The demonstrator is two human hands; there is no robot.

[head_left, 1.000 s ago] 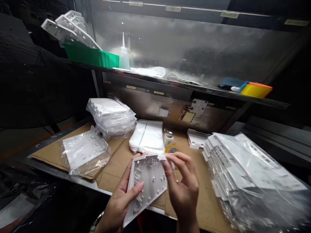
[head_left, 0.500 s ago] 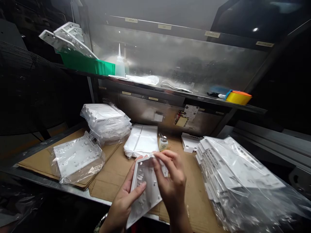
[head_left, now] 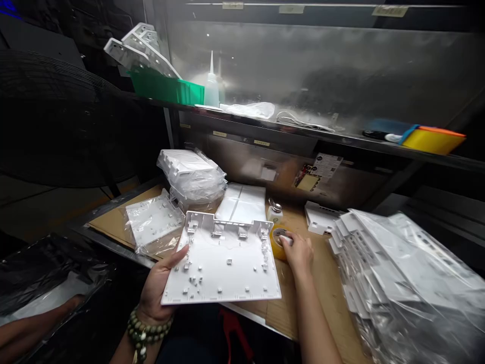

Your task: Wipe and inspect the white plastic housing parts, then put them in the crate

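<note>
My left hand (head_left: 157, 288) holds a white plastic housing panel (head_left: 223, 263) flat by its left edge, inner side up, over the front of the bench. A bead bracelet sits on that wrist. My right hand (head_left: 299, 250) rests on a yellow tape roll (head_left: 278, 241) lying on the cardboard, fingers curled on its top. A small glass bottle with a metal cap (head_left: 275, 211) stands just behind the roll.
Bagged white panels are stacked at right (head_left: 397, 273), at back left (head_left: 191, 174) and front left (head_left: 153, 222). White bags (head_left: 244, 202) lie mid-bench. The shelf (head_left: 341, 139) carries a green bin (head_left: 166, 88), a squeeze bottle (head_left: 211, 86) and a yellow container (head_left: 432, 139).
The panel went from tilted upright between both hands to lying flat in my left hand alone. My right hand left it and moved right onto the tape roll.
</note>
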